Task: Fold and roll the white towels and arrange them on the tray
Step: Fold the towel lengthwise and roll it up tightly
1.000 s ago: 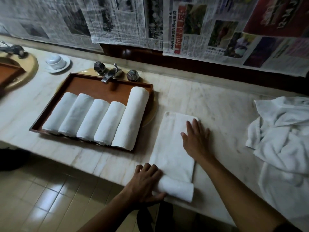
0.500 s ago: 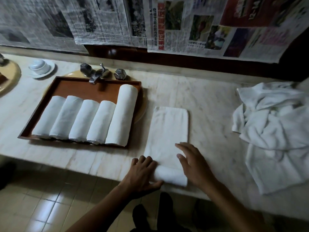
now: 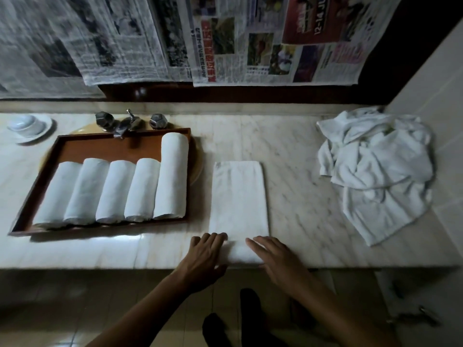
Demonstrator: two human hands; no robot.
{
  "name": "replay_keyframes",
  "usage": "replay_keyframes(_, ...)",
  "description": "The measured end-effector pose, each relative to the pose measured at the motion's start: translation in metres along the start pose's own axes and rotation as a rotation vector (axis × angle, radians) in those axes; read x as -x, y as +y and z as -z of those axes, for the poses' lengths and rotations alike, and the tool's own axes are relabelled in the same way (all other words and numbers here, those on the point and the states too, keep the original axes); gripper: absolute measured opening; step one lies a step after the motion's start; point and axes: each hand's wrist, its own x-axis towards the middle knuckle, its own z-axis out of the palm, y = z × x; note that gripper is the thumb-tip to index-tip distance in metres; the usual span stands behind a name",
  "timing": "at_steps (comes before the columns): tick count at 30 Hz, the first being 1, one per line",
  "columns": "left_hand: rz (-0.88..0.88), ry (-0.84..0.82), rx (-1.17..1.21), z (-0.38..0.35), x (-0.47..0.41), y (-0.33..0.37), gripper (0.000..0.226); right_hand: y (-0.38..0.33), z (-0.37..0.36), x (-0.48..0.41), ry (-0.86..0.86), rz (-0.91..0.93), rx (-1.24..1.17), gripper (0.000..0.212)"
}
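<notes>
Marble worktop (image 3: 300,176) fills the view, its near edge at the person's hands. Right of the tray's (image 3: 100,146) near corner, the left hand (image 3: 204,259) curls over the left end of the rolled-up part of the folded towel (image 3: 239,196), thumb at the front. The right hand (image 3: 278,264) presses flat, fingers straight, on the same roll. This towel's flat remainder stretches away just right of the tray. On the tray five rolled towels (image 3: 112,191) lie side by side, the rightmost longest. Well right of the tray sits a heap of loose towels (image 3: 375,166). Behind the tray's far rim stands a tap (image 3: 127,123), a white dish (image 3: 27,126) beyond its left corner, and newspaper (image 3: 225,41) covers the wall.
</notes>
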Motion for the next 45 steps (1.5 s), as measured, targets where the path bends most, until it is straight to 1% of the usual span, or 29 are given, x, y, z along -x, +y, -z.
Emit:
replay_keyframes(3,-0.011,-0.011,0.085,0.001,0.009,-0.005,0.06,-0.005,0.004,0.003,-0.061,-0.037,-0.065,0.068)
replay_keyframes(6,-0.008,0.021,0.172,0.007,0.013,-0.012,0.059,-0.009,0.01,-0.002,-0.136,-0.092,-0.074,0.063)
replay_keyframes(8,-0.009,0.04,0.198,0.01,0.012,-0.014,0.061,-0.011,0.014,-0.005,-0.157,-0.139,-0.059,0.059)
replay_keyframes(11,0.02,0.051,0.171,0.013,0.005,-0.018,0.069,-0.016,0.015,-0.012,-0.133,-0.179,-0.035,0.054)
replay_keyframes(13,0.029,0.023,0.119,0.017,-0.003,-0.021,0.076,-0.016,0.012,-0.015,-0.102,-0.215,0.021,0.055)
replay_keyframes(16,0.037,-0.065,0.075,0.025,-0.016,-0.027,0.095,-0.028,0.009,-0.017,0.024,-0.224,0.074,0.054)
replay_keyframes(17,0.042,-0.098,0.087,0.029,-0.02,-0.028,0.1,-0.036,0.007,-0.015,0.062,-0.212,0.062,0.057)
replay_keyframes(18,0.052,-0.133,0.095,0.035,-0.024,-0.029,0.104,-0.043,0.004,-0.013,0.093,-0.192,0.05,0.061)
replay_keyframes(20,0.088,-0.207,0.123,0.047,-0.032,-0.027,0.109,-0.05,-0.002,-0.008,0.128,-0.153,0.059,0.06)
replay_keyframes(21,0.12,-0.239,0.164,0.054,-0.036,-0.025,0.105,-0.048,-0.004,-0.007,0.119,-0.145,0.082,0.061)
replay_keyframes(22,0.158,-0.257,0.234,0.057,-0.039,-0.022,0.095,-0.045,-0.006,-0.007,0.107,-0.141,0.107,0.063)
replay_keyframes(24,0.229,-0.24,0.422,0.059,-0.042,-0.022,0.074,-0.037,-0.009,-0.01,0.079,-0.14,0.128,0.069)
replay_keyframes(26,0.309,-0.181,0.537,0.056,-0.041,-0.026,0.07,-0.031,-0.011,-0.015,0.066,-0.13,0.128,0.071)
replay_keyframes(27,0.346,-0.147,0.537,0.055,-0.04,-0.026,0.072,-0.029,-0.01,-0.017,0.06,-0.122,0.13,0.071)
replay_keyframes(29,0.351,-0.054,0.405,0.047,-0.036,-0.023,0.074,-0.025,-0.009,-0.023,0.051,-0.113,0.139,0.072)
replay_keyframes(32,0.183,0.166,0.128,0.03,-0.028,-0.009,0.075,-0.02,-0.004,-0.03,0.048,-0.106,0.117,0.069)
replay_keyframes(33,0.141,0.187,0.093,0.026,-0.028,-0.003,0.073,-0.017,-0.003,-0.034,0.043,-0.096,0.111,0.068)
replay_keyframes(36,0.11,0.137,0.049,0.016,-0.032,0.005,0.071,-0.012,0.002,-0.041,0.026,-0.091,0.112,0.07)
replay_keyframes(40,0.108,0.101,0.026,0.019,-0.039,-0.003,0.078,-0.005,0.01,-0.054,-0.022,-0.091,0.083,0.077)
replay_keyframes(43,0.132,0.048,0.028,0.022,-0.045,-0.009,0.087,0.004,0.016,-0.067,-0.103,-0.088,0.045,0.079)
replay_keyframes(45,0.153,0.045,0.018,0.02,-0.047,-0.011,0.088,0.007,0.024,-0.073,-0.176,-0.098,0.015,0.08)
